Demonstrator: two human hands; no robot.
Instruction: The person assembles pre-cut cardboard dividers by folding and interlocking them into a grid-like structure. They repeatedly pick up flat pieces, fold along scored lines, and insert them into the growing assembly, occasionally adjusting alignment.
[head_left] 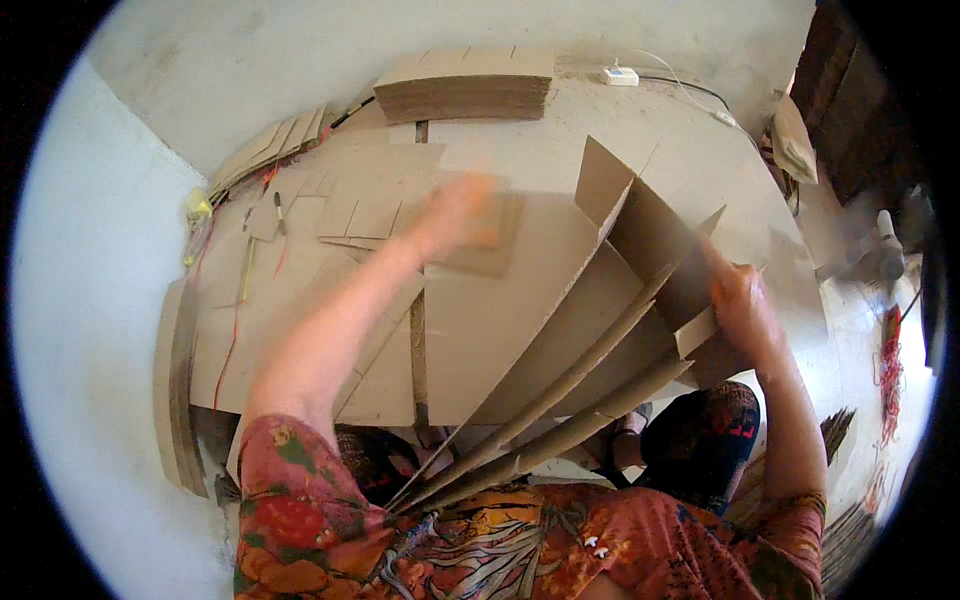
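Observation:
My right hand (745, 305) is closed on the right end of a cardboard divider (655, 240). Several long brown strips of the divider fan out from near my shirt toward that hand, with short cross pieces slotted into them. Over the middle of the table, my left hand (450, 220) is smeared by motion. A blurred cardboard piece (510, 245) shows beside it, and I cannot make out whether the fingers hold it. Close to my left wrist lie flat slotted cardboard pieces (365, 218).
A thick stack of cardboard (465, 85) stands at the table's back, and more sheets (270, 150) lean at the left wall. A marker (279, 207) lies at left. A white power strip (620, 76) and cables sit at the back right. Cardboard sheets (175, 390) stand upright by the left edge.

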